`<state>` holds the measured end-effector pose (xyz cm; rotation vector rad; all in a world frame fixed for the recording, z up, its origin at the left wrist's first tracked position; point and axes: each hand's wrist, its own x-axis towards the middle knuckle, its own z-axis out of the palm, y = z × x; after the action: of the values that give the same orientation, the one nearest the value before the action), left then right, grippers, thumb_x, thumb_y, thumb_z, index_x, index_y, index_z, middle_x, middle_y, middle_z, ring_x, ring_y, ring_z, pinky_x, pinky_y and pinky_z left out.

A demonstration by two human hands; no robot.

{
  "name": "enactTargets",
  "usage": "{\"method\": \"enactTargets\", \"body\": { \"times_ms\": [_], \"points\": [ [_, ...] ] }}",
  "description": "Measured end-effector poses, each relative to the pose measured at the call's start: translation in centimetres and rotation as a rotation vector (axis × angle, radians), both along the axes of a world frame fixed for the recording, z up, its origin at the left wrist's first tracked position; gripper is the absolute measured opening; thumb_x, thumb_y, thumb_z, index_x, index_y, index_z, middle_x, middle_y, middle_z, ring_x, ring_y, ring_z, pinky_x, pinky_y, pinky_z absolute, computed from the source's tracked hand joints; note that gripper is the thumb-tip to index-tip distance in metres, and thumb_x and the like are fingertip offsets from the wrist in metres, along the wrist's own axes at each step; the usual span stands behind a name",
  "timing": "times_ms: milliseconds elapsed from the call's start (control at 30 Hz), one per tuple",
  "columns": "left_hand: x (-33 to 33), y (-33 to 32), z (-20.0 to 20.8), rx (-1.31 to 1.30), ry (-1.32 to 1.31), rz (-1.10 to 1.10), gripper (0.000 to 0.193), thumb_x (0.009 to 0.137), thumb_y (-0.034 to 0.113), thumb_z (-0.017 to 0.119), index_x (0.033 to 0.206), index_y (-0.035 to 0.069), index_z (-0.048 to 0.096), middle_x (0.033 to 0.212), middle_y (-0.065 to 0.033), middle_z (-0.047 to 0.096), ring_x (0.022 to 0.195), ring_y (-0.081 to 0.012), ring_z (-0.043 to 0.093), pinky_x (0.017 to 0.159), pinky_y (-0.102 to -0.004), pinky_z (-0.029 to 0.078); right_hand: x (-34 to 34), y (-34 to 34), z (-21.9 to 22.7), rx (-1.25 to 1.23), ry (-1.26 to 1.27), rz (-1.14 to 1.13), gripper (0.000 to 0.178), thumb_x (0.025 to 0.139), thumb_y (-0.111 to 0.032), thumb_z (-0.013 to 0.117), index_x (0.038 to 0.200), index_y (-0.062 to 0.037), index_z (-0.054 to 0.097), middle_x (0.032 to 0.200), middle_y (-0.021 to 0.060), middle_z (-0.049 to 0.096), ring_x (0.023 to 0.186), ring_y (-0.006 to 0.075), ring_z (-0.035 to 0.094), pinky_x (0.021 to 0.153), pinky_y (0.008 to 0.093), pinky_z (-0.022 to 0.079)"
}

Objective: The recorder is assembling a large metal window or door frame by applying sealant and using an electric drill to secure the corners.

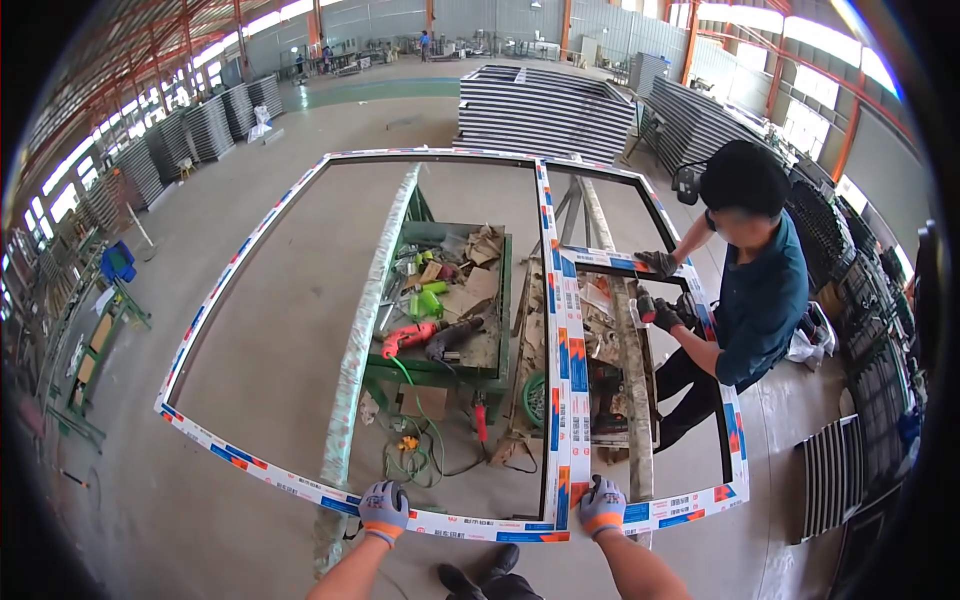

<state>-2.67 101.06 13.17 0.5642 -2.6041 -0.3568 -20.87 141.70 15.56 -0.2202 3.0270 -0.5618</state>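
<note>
Frame (pixel 460 527), covered in white, blue and orange film, lies flat over two long rails, L rail (pixel 372 325) and R rail (pixel 637 405), prob. so both sides of its divider (pixel 577 430) get support. On my feed the gloved L hand (pixel 384 508) has its fingers curled over the frame's near edge, just beside the L rail; R hand (pixel 603 505) is wrapped round that edge at the divider's foot. I'd judge they're spread b/c that steadies the near side. Co-worker (pixel 765 310) stands at the frame's right edge, one hand (pixel 657 262) on the short crossbar (pixel 608 259), the other hand (pixel 670 317) w/ a tool (pixel 646 306); a drill, maybe, but too small from here to be sure. Red drill (pixel 408 337) sits by the near-left corner of the green cart (pixel 506 300), dark drill (pixel 455 338) along its near edge, prob. for easy reach.
</note>
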Motion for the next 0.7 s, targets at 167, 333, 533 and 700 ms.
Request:
{"method": "enactTargets", "body": {
  "times_ms": [167,333,533,700],
  "points": [
    [-0.5,0.1,0.4,0.016,-0.023,-0.004,0.023,0.078,0.023,0.065,0.094,0.007,0.065,0.096,-0.0138,0.067,0.094,-0.0330,0.062,0.083,-0.0446,0.050,-0.3,0.1,-0.1,0.032,0.008,0.010,0.038,0.083,-0.022,0.056,0.116,-0.0050,0.060,0.108,0.0170,0.065,0.105,0.0336,0.059,0.092,0.0448,0.044],
    [-0.7,0.2,0.9,0.002,-0.021,0.000,0.021,0.078,0.023,0.064,0.093,0.008,0.065,0.095,-0.0125,0.066,0.093,-0.0319,0.062,0.082,-0.0441,0.050,-0.4,0.2,-0.4,0.026,0.003,0.005,0.039,0.083,-0.023,0.055,0.117,-0.0050,0.060,0.108,0.0175,0.065,0.104,0.0340,0.059,0.091,0.0454,0.044],
    [-0.1,0.4,1.0,0.021,-0.038,0.016,0.020,0.078,0.023,0.064,0.093,0.009,0.066,0.094,-0.0115,0.066,0.092,-0.0317,0.062,0.081,-0.0440,0.051,0.0,0.3,-0.7,0.024,0.020,0.009,0.039,0.084,-0.024,0.055,0.117,-0.0054,0.060,0.107,0.0180,0.065,0.104,0.0346,0.060,0.091,0.0453,0.045],
    [-0.3,0.5,0.4,0.003,-0.038,-0.007,0.023,0.078,0.023,0.064,0.095,0.008,0.065,0.095,-0.0117,0.066,0.093,-0.0323,0.062,0.082,-0.0441,0.050,0.2,0.3,-0.3,0.034,0.008,-0.017,0.039,0.083,-0.024,0.056,0.118,-0.0054,0.061,0.108,0.0179,0.065,0.104,0.0344,0.060,0.092,0.0449,0.045]
  ]
}}
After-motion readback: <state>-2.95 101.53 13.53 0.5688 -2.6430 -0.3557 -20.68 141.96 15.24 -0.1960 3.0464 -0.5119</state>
